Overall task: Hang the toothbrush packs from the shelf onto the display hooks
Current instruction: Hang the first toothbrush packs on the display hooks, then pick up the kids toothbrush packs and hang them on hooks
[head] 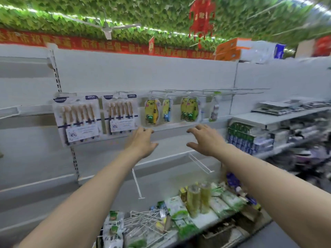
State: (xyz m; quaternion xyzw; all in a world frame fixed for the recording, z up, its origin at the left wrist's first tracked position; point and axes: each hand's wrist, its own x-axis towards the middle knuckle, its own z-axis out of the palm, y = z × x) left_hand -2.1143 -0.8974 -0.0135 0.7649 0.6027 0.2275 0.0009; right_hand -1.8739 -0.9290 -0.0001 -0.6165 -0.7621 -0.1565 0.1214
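- Shop aisle with a white back panel (125,74) under a ceiling of green leaves (89,13); a red banner (107,45) runs along the top of the wall.
- Across the panel runs the row of display hooks (215,91), taken as the landmark for what follows.
- At the left end of the row hang two large toothbrush packs (78,117), each with a line of brown-handled brushes.
- Towards the middle of the row hang small yellow cartoon packs (151,111), several side by side, with a clear pack (214,109) just right of them.
- The right end of the row is bare wire.
- Just below the row, under the gap between large and yellow packs, the left hand (141,142) is raised with fingers spread and relaxed, holding nothing. Whether its fingertips touch the nearer large pack cannot be told.
- Just below the row, under the yellow packs, the right hand (206,138) is likewise released, fingers splayed, gripping nothing.
- Below the row and the hands, two single white hooks (137,183) stick out from the panel, unloaded.
- Far below the row, the bottom shelf (211,220) carries loose green-and-white packs (179,210), two clear tubes (198,197) and a heap of spare white hooks (143,222).
- Right of the row, neighbouring shelves hold stacked boxes (247,140), blurred.
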